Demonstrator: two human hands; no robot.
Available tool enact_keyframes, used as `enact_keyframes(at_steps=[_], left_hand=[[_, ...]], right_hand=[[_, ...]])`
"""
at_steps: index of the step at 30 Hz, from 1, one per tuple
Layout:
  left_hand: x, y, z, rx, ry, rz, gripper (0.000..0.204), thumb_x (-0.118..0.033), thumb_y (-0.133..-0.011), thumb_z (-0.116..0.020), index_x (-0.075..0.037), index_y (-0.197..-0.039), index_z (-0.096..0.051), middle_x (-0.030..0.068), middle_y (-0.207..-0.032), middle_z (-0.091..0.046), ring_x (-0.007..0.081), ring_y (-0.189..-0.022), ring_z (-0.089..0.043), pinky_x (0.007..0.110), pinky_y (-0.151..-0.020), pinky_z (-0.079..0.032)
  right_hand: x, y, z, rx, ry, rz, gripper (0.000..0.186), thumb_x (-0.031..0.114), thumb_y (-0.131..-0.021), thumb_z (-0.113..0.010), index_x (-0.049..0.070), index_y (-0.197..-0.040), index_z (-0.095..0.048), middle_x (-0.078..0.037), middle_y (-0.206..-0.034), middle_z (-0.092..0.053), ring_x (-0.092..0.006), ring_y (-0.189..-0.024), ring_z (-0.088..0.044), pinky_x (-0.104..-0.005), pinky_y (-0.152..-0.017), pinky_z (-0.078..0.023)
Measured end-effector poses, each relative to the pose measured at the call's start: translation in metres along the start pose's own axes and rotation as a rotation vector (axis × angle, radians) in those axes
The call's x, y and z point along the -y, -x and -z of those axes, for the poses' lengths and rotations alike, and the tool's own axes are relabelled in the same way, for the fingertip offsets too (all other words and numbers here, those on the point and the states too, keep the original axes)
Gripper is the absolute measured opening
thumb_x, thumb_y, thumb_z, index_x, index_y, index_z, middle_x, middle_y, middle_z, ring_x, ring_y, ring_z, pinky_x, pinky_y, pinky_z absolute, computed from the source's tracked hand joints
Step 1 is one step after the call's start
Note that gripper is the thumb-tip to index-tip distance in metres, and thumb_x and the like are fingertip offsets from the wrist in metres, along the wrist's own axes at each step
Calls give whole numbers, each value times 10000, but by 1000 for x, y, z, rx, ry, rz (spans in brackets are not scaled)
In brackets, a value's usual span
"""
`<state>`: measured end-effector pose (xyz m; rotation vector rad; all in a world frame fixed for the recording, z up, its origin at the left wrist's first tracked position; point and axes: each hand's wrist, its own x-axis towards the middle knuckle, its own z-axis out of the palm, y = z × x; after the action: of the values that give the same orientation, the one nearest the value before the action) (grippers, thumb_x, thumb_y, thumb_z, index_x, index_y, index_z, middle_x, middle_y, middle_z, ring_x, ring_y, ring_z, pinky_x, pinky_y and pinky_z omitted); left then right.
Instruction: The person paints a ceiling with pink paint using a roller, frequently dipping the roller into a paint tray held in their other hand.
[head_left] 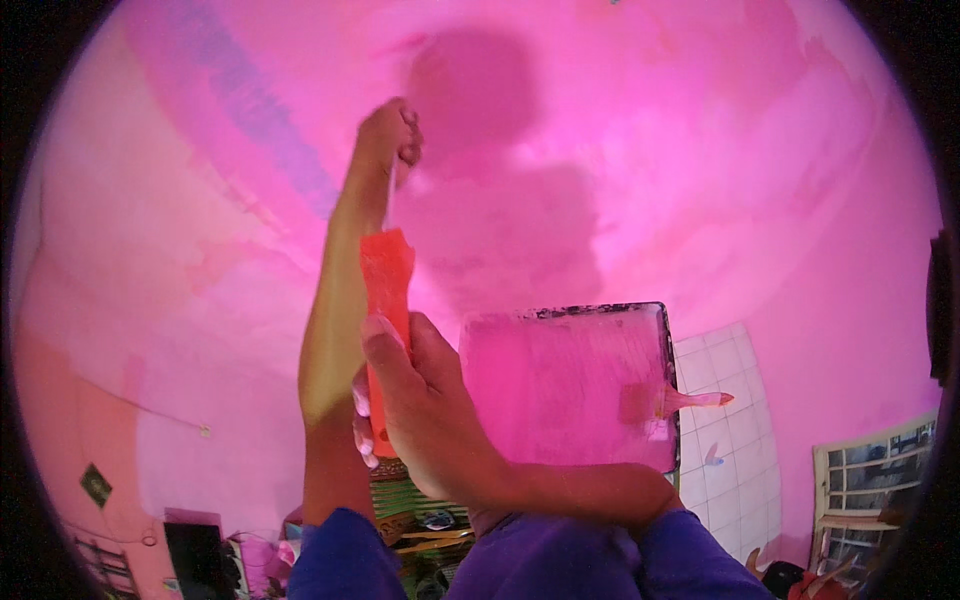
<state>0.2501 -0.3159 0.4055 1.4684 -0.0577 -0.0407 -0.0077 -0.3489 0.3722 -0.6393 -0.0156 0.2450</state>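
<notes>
My right hand (435, 395) wraps round an orange-red paint roller handle (387, 285), held upright. From its top a thin pale rod (391, 205) runs up to my left hand (395, 135). That arm is stretched far ahead, with the fingers closed about the rod's upper end. No roller head shows. Right of my right hand is a black-edged paint tray (560, 385) coated with pink paint. A paintbrush (690, 400) lies at the tray's right side, its bristles inside and its handle sticking out over the rim.
Ahead rises a wall (680, 190) with patchy pink paint, a bluish streak (260, 110) and my shadow. White tiles (735, 440) lie right of the tray. A paned window (875, 470) stands far right. At lower left are a dark screen (195, 555) and clutter.
</notes>
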Motion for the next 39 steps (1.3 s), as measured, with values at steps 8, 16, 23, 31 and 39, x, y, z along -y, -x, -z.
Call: enact_keyframes(at_steps=[8, 16, 23, 31, 39], left_hand=[[-24, 22, -31, 6, 115, -183, 277, -251, -891, -429, -132, -642, -402, -16, -520, -381, 118, -421, -367, 247, -361, -259], [159, 91, -60, 281, -196, 96, 242, -228, -870, -416, -53, -735, -514, 51, -608, -515, 134, -512, -501, 281, -452, -407], [204, 146, -93, 478, -90, 278, 333, -300, -907, -409, -49, -729, -535, 49, -611, -555, 146, -528, -556, 267, -495, -461], [219, 155, 22, 264, -592, -354, 283, -217, -875, -499, -57, -1108, -514, 79, -1023, -582, 179, -870, -577, 275, -735, -462], [294, 262, 177, -256, 106, 422, 593, -545, -862, -374, -54, -1184, -461, 114, -1100, -524, 224, -999, -500, 370, -856, -386]], right_hand=[[17, 3, 62, -46, 369, 117, 199, 265, -901, -459, 71, -896, -418, 15, -593, -416, -76, -411, -400, -244, -337, -341], [9, 92, 173, -378, 556, -244, 258, 144, -855, -497, 40, -1086, -448, -17, -614, -462, -84, -443, -437, -227, -391, -370], [17, 131, 243, -548, 1223, 44, 449, 44, -725, -577, 7, -1143, -415, -203, -981, -569, -320, -921, -565, -371, -815, -435], [3, 140, 253, -545, 1148, 12, 330, 48, -748, -567, -3, -1061, -475, -80, -860, -548, -138, -760, -527, -278, -690, -442], [22, 149, 272, -603, 1113, 25, 387, 37, -748, -575, 2, -1100, -419, -126, -847, -562, -224, -738, -577, -333, -659, -470]])
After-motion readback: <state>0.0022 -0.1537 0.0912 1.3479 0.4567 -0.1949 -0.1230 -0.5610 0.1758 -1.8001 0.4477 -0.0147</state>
